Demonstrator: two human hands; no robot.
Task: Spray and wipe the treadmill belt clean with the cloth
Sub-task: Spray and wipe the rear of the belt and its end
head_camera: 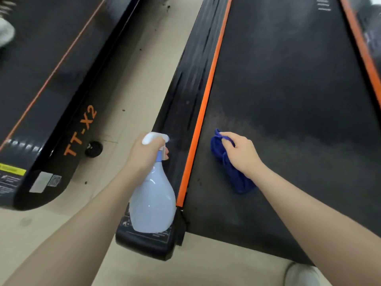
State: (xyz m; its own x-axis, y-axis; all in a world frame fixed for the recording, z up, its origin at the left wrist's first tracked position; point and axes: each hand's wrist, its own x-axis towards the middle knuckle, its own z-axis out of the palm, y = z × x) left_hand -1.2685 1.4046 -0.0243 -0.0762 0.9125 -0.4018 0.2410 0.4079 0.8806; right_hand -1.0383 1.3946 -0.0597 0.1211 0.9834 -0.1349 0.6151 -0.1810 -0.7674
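Treadmill belt [288,100], cloth [226,162] gripped, bottle [152,203] held

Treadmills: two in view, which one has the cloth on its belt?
The right treadmill, with bright orange edge strips; the right hand holds the blue cloth on its belt. The left treadmill is marked TT-X2.

Down below, a pale beige tiled floor [132,83] runs in a strip between the machines, flecked with small dark specks of debris and a faint scuff. On the left sits a second glossy black treadmill [41,79] with a thin orange pinstripe, orange "TT-X2" lettering [80,131] along its side, a small black transport wheel [93,149] tucked underneath, and yellow and grey warning stickers [12,178] at its rear corner. Soft, even light glints off the black plastic.
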